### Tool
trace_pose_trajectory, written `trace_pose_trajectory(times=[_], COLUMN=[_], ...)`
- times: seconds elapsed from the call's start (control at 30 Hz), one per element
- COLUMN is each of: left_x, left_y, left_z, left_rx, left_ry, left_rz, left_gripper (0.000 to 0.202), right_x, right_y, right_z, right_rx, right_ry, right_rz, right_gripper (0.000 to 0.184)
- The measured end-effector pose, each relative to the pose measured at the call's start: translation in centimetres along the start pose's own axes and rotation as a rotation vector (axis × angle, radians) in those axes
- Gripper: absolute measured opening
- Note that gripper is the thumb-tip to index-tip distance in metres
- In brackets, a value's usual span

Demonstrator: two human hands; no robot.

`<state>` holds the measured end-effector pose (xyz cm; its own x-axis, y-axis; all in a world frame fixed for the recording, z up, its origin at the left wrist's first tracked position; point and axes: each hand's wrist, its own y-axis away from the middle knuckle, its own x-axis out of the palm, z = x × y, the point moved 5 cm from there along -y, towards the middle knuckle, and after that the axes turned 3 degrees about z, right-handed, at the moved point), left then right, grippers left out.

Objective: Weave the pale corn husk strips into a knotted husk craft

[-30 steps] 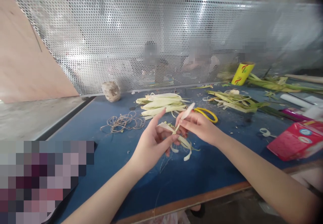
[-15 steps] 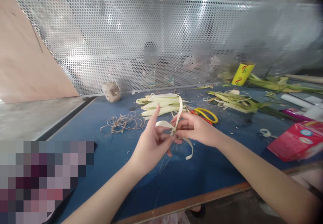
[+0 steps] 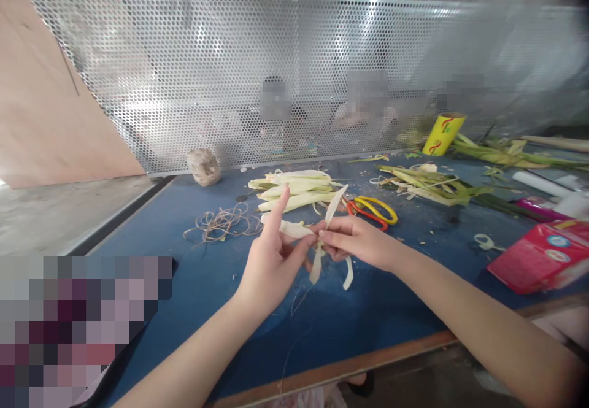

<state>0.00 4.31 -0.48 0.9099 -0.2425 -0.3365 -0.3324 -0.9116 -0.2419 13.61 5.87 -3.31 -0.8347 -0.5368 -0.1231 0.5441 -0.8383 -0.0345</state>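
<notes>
Both hands partly hide pale strips.

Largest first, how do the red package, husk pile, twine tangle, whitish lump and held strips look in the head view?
1. Red package
2. Husk pile
3. Twine tangle
4. Whitish lump
Unranked: held strips, partly hidden.

Forearms angle inward, left hand with one finger raised, right hand just beside it, fingers curled.

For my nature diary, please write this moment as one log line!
left grip: pinching pale strips; right grip: pinching pale strips; scissors: on blue table
</notes>
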Motion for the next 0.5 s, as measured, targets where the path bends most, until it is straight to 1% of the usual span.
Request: trace_pose_trajectory(times=[0.13, 0.23, 0.37, 0.5], left_x=[0.07, 0.09, -0.05, 0.22], left_y=[0.02, 0.02, -0.09, -0.32], left_z=[-0.01, -0.06, -0.25, 0.28], left_rx=[-0.004, -0.018, -0.001, -0.029], left_ry=[-0.010, 0.051, 0.134, 0.183], left_rz=[-0.002, -0.003, -0.043, -0.036], left_gripper=[0.080, 0.079, 0.080, 0.083], right_x=[-0.22, -0.25, -0.27, -0.27], right_y=[-0.19, -0.16, -0.11, -0.15], right_z=[0.00, 0.08, 0.08, 0.01], right_rx=[-0.045, -0.054, -0.054, -0.037], right_ry=[-0.008, -0.019, -0.014, -0.098], right_rz=[-0.019, -0.037, -0.053, -0.039], right_gripper=[0.027, 0.025, 0.026, 0.034])
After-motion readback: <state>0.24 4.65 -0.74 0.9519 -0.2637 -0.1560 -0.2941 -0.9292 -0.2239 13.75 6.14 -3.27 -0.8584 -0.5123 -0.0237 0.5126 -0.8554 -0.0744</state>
